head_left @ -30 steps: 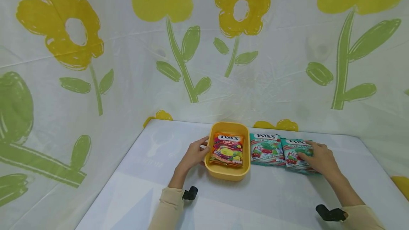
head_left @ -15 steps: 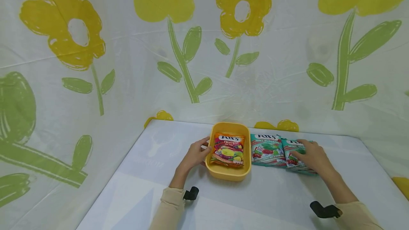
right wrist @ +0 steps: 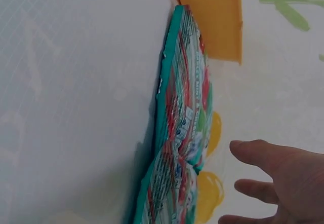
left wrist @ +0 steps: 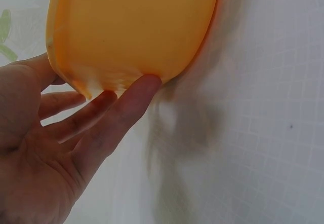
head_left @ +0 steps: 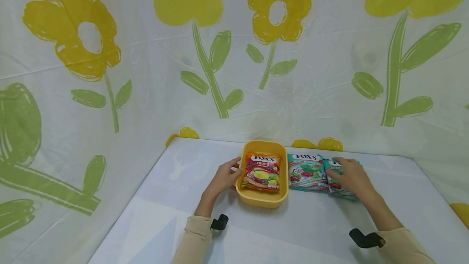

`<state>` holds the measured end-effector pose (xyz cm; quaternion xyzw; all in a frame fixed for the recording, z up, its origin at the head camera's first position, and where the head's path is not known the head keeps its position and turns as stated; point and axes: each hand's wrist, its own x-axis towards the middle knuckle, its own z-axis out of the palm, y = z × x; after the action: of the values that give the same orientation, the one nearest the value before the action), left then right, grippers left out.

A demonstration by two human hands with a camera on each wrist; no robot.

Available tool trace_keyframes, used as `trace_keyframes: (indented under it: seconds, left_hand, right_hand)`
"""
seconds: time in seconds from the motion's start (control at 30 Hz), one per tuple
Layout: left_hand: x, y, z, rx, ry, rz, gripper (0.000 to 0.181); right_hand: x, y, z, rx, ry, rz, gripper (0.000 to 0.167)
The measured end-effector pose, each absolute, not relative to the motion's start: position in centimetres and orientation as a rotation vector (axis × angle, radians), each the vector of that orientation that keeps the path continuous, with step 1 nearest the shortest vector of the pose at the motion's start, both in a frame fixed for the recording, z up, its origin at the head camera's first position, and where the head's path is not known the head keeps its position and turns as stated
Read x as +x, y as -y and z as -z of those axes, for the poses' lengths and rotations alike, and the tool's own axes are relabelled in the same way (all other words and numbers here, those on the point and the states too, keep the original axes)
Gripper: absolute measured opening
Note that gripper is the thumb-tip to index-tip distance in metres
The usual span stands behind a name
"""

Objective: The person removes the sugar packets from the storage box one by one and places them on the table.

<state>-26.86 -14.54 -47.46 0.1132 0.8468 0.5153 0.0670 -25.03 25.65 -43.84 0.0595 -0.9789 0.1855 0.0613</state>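
left hand [head_left: 222,177] touching tub [head_left: 261,200], candy bag [head_left: 261,173] (inside)

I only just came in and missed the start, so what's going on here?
A person's left hand touches the side of a yellow tub holding a Fox's Fruits candy bag. Beside the tub, on the table, lie a Fox's Mint Blossom bag and, next to that, a matching teal bag. The right hand hovers over that outer bag, with no grip visible.

Screened-off tabletop corner; home, lab or studio, cannot tell which. Creased flower-print sheet [head_left: 242,66] wraps round from nine through twelve to three o'clock; pale table [head_left: 289,231] with faint printed patterns at six.
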Motion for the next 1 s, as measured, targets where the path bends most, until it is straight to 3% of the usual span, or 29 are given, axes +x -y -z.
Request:
trace_keyframes:
  seconds: [1.0]
  left_hand:
    - [-26.9, 14.5, 47.4, 0.316, -2.567, -1.531, 0.054]
  right_hand:
    - [-25.3, -19.9, 41.7, 0.264, 2.954, -0.537, 0.062]
